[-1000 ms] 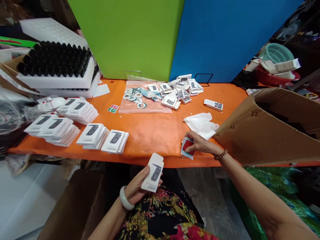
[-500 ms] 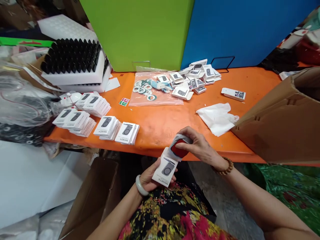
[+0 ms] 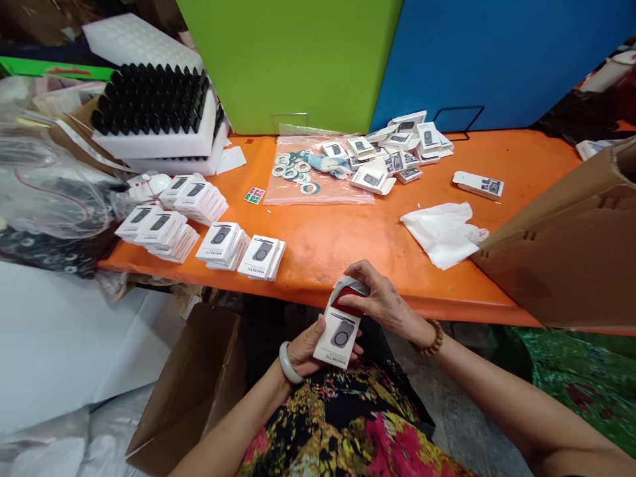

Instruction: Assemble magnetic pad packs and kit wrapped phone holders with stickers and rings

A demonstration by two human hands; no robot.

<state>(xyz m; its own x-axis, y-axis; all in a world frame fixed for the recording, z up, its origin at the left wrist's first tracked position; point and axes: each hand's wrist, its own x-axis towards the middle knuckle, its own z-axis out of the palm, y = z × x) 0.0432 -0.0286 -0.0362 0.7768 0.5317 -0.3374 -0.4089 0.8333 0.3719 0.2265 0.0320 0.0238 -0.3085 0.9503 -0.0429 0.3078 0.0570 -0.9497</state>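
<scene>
Above my lap, my left hand (image 3: 311, 348) is wrapped round a small white box (image 3: 338, 339) printed "MAGNETIC" with a dark ring-shaped device. Fingers of my right hand (image 3: 380, 299) pinch a flat red item (image 3: 349, 301) in a pale wrapping, its lower part inside the top of the box. What the item is cannot be made out. Short stacks of matching white boxes (image 3: 258, 255) line the table's front edge to the left. Farther back lies a heap of similar boxes (image 3: 372, 177), some with flaps raised.
A clear plastic bag (image 3: 342, 196) with several ring-shaped pieces lies on the orange table (image 3: 328, 248). White wrapping (image 3: 442, 232) and a large cardboard box (image 3: 561, 258) are at right. Black-topped items in white foam (image 3: 159, 142) stand at back left; an open carton (image 3: 183, 391) is below.
My right hand has moved down toward the box, and the red item now sits deeper in its opening. The camera view has shifted slightly.
</scene>
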